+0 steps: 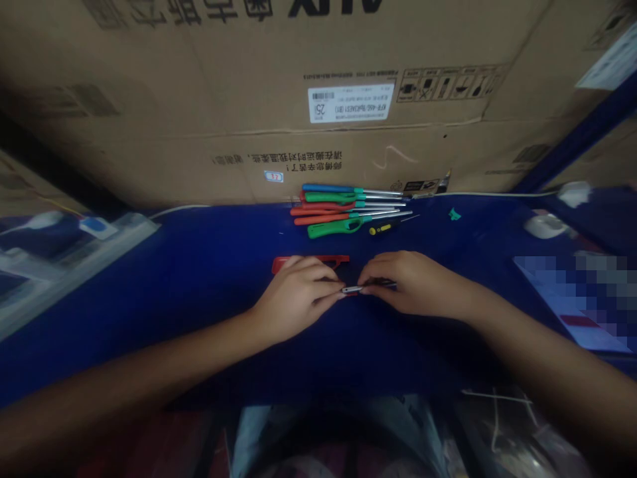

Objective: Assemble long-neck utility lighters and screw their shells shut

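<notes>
My left hand [298,296] is closed, its thumb and fingertips pinching one end of a small silvery metal piece [352,289]. The other end sits between the pinched fingers of my right hand [408,282], and a thin dark part sticks out past them. Much of the piece is covered by the fingers. Just behind my left hand lies a red lighter handle [340,259] with no metal tube showing on it. Farther back is a row of several long-nosed lighters in green [328,230], red [318,218] and blue [326,188].
A small yellow and black screwdriver [382,230] lies beside the lighters. Green scraps [454,214] are to its right. A large cardboard box [199,159] walls off the back of the blue surface [209,299]. A power strip [97,228] is at left, a white object [546,226] at right.
</notes>
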Available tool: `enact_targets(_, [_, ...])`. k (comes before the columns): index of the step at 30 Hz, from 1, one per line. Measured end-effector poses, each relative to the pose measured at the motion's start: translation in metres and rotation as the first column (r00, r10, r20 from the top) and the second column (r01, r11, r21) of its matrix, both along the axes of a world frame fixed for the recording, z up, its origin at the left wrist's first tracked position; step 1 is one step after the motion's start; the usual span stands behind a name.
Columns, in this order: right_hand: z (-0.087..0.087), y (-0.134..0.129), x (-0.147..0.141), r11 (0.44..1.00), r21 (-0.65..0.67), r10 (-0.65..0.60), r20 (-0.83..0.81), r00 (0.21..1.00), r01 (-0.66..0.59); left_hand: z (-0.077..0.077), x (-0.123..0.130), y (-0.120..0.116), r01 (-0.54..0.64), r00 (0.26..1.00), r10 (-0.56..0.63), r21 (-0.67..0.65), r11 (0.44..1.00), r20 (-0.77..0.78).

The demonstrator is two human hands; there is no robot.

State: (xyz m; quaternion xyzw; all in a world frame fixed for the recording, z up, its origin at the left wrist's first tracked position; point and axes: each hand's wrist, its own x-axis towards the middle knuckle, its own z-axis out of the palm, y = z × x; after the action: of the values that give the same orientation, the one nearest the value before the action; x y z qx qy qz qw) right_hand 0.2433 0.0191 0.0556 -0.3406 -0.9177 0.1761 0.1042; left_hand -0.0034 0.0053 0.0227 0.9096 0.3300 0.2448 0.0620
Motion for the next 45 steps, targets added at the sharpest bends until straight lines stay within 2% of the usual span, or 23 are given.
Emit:
enact_targets(9, [0.001,-0.005,-0.002,0.997,0.072,-0.024,0.168,0.985,0.012,-0.012,0.003,0.0,0.016,1.0,-0.016,0.01,1.0,-0.008])
enact_targets(25, [0.007,-0.006,0.003,0.991,0.131,-0.056,0.269,0.962,0.021,-0.005,0.009,0.005,0.024,0.995,-0.021,0.026,0.999,-0.097])
enact_targets(37, [0.012,-0.011,-0.004,0.98,0.18,0.005,0.403,0.915,-0.085,-0.006,0.011,0.005,0.05,0.989,-0.044,0.042,0.998,-0.143])
enact_targets(45, [0.009,-0.011,-0.005,0.972,0.198,0.029,0.431,0.902,-0.126,-0.008,0.012,0.008,0.055,0.997,-0.056,-0.023,0.998,-0.053])
